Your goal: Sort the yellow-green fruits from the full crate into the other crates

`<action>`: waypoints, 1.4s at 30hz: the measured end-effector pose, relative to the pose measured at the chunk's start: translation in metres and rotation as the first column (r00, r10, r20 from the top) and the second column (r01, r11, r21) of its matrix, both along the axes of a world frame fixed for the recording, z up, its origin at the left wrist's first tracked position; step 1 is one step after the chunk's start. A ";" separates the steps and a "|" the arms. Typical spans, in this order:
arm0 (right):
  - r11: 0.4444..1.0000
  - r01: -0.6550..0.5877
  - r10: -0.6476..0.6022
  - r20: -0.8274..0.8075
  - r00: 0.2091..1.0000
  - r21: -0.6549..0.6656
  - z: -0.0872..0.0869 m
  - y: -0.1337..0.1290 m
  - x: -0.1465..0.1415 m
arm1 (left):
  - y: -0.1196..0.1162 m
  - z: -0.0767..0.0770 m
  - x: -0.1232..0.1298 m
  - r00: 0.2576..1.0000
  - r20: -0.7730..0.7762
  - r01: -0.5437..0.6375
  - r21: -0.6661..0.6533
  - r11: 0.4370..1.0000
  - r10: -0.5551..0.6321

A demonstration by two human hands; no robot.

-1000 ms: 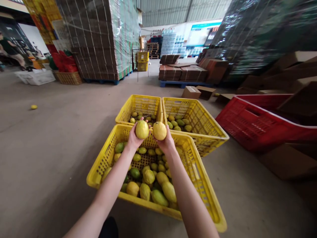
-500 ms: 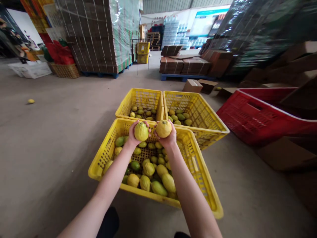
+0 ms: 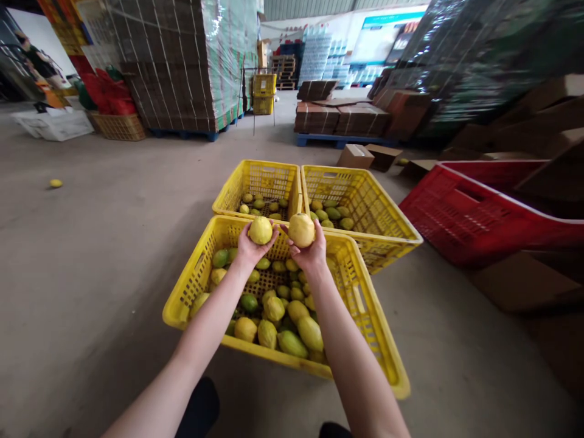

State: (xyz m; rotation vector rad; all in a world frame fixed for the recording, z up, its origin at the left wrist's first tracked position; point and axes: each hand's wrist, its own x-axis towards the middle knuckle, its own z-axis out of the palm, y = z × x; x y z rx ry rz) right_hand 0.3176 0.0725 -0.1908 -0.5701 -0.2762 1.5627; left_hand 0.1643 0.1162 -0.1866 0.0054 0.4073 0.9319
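A yellow lemon (image 3: 261,230) rests in my left hand (image 3: 249,248), its fingers curled round the sides. In my right hand (image 3: 312,250) is another yellow lemon (image 3: 302,230), slightly paler. Both hands are side by side above the far part of the near yellow crate (image 3: 292,363), which holds several green and yellow lemons (image 3: 274,309). Just beyond stand two more yellow crates, the left one (image 3: 269,173) and the right one (image 3: 387,234), each with a few fruits at the bottom.
At the right a red crate (image 3: 460,213) stands near cardboard boxes (image 3: 354,156). Wrapped pallets (image 3: 168,67) rise behind. One lemon (image 3: 55,183) lies on the floor at the left, and a person (image 3: 39,61) is at the far left.
Both lemons have turned in my hands and now show different sides. The lemons sit slightly higher in the view. The crates and their contents look the same.
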 end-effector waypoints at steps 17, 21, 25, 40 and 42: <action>0.998 0.054 -0.053 -0.099 0.994 0.012 0.007 0.000 -0.017 | -0.010 -0.002 -0.001 0.989 0.080 -0.141 0.183 0.973 0.128; 0.992 0.122 -0.122 -0.149 0.981 -0.011 0.004 -0.001 -0.025 | -0.009 -0.004 -0.001 0.983 0.123 -0.153 0.158 0.975 0.134; 0.992 0.125 -0.124 -0.154 0.980 -0.003 0.001 0.000 -0.028 | -0.006 -0.009 -0.001 0.983 0.140 -0.138 0.122 0.983 0.121; 0.977 0.184 -0.200 -0.153 0.968 -0.111 -0.003 0.008 -0.023 | -0.007 -0.013 -0.003 0.977 0.143 -0.170 0.065 0.983 0.159; 0.978 0.177 -0.193 -0.164 0.967 -0.108 -0.002 0.007 -0.022 | -0.008 -0.012 -0.004 0.976 0.144 -0.175 0.081 0.981 0.162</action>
